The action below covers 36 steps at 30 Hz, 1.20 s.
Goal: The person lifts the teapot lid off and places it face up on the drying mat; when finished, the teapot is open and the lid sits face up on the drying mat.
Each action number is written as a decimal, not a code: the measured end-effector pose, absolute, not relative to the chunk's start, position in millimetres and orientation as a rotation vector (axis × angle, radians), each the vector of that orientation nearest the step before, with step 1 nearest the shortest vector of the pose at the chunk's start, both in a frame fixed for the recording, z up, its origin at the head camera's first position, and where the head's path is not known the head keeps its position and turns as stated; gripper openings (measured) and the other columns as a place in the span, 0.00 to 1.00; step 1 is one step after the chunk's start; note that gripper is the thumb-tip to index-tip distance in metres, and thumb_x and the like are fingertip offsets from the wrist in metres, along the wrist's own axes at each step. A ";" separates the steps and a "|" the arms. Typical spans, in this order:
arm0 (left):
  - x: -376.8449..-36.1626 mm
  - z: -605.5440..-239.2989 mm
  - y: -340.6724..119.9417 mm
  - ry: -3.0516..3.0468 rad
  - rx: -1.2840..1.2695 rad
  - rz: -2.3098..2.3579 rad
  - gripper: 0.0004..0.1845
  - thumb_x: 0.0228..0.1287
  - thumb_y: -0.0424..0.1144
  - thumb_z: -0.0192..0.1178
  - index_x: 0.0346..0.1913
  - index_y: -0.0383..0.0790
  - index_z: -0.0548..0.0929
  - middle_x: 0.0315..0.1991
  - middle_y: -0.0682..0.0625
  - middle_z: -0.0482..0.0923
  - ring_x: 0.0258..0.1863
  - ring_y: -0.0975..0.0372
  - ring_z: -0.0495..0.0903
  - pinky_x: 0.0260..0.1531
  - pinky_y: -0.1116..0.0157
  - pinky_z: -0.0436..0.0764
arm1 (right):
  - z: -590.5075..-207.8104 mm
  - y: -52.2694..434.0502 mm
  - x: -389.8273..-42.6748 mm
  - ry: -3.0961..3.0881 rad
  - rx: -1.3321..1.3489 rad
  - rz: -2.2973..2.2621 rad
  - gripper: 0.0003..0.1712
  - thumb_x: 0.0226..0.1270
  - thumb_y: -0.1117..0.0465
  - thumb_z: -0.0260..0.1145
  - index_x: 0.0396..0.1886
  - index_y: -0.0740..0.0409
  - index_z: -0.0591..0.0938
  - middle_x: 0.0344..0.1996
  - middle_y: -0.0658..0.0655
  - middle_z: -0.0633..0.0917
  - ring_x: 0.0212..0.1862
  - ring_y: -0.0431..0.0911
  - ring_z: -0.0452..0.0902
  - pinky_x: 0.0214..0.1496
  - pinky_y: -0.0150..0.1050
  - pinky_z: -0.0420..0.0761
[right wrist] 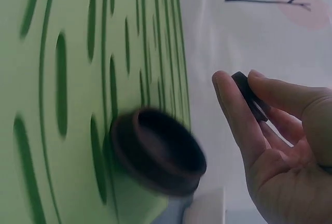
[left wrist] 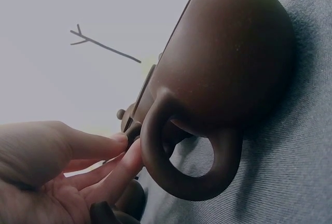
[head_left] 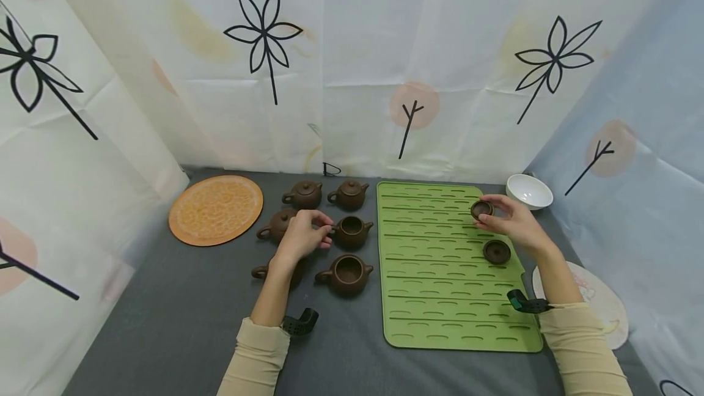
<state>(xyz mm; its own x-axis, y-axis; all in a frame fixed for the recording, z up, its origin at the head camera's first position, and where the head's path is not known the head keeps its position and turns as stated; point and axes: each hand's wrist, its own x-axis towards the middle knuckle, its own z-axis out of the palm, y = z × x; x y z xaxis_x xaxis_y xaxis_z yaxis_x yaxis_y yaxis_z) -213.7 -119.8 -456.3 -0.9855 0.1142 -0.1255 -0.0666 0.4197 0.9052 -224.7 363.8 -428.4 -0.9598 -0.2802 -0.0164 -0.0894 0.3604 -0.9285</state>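
Clearly, the dark brown lid (head_left: 481,210) was up off the surface, over the back right part of the green mat (head_left: 440,301), and your right hand (head_left: 511,223) had it pinched between thumb and fingers. Your left hand (head_left: 302,236) was well apart from it, thumb and finger clamped on the handle of the middle open teapot (head_left: 352,233), which stood upright on the grey cloth (head_left: 165,322) just left of the mat.

Below your right hand, a second lid (head_left: 497,252) lay on the mat, hollow side up. Nearer you than the pot you gripped stood the front open teapot (head_left: 348,275), its handle pointing left. Behind your pot were two lidded teapots, the back right one (head_left: 350,195) and the back left one (head_left: 305,195). Your left hand and forearm partly hid two more pots to the left, so you could not tell whether the nearest had its lid.

Farther out, you had a round orange mat (head_left: 216,210) at the left, a white bowl (head_left: 529,192) beyond your right hand, and a pale round mat (head_left: 605,307) partly beneath your right forearm.
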 end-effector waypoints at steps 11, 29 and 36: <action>-213.7 -457.3 -120.2 2.506 0.034 1.604 0.07 0.78 0.30 0.64 0.52 0.34 0.89 0.51 0.36 0.90 0.32 0.62 0.92 0.38 0.59 0.94 | -442.6 399.0 -233.7 2.747 -0.224 -1.111 0.35 0.82 0.55 0.68 0.78 0.70 0.72 0.73 0.78 0.75 0.55 0.28 0.80 0.50 0.28 0.83; -213.9 -456.4 -119.8 2.514 0.031 1.581 0.07 0.78 0.30 0.64 0.52 0.33 0.89 0.49 0.37 0.90 0.31 0.62 0.91 0.38 0.59 0.94 | -446.7 405.9 -230.8 2.631 -0.330 -1.054 0.34 0.85 0.56 0.64 0.80 0.70 0.70 0.74 0.80 0.72 0.68 0.69 0.80 0.49 0.34 0.88; -214.7 -450.2 -121.4 2.544 0.103 1.508 0.08 0.79 0.33 0.65 0.52 0.33 0.89 0.49 0.38 0.89 0.31 0.62 0.91 0.38 0.57 0.94 | -443.0 402.8 -231.0 2.624 -0.296 -1.058 0.37 0.86 0.54 0.63 0.81 0.72 0.66 0.73 0.82 0.71 0.50 0.39 0.89 0.51 0.38 0.91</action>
